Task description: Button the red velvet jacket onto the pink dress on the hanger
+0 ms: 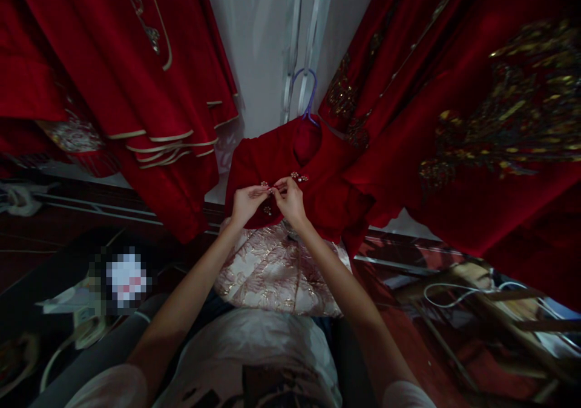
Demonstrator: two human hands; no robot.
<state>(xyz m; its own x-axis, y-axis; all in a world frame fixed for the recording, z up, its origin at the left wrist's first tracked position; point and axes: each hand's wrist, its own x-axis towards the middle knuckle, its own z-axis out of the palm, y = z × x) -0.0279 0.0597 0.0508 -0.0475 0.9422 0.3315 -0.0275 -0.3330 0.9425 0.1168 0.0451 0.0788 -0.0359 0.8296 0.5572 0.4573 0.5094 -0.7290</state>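
Observation:
In front of me a red jacket (258,154) hangs from a purple hanger (311,96). Down its front sit small jewelled buttons (298,177), with another jewelled button (267,210) lower down. My left hand (249,204) pinches the jacket's front edge at a jewelled button, thumb and forefinger together. Fingertip to fingertip with it, my right hand (290,203) is closed on the same button. The fingers hide most of that button. Below the jacket, pale pink brocade fabric (272,272) with gold threads spreads over my lap.
Red garments with pale piping (149,93) hang on the left. A red garment with gold embroidery (503,117) hangs close on the right. A wooden frame (454,335) with white cable stands at lower right. A blurred-out lit screen (127,279) is at lower left.

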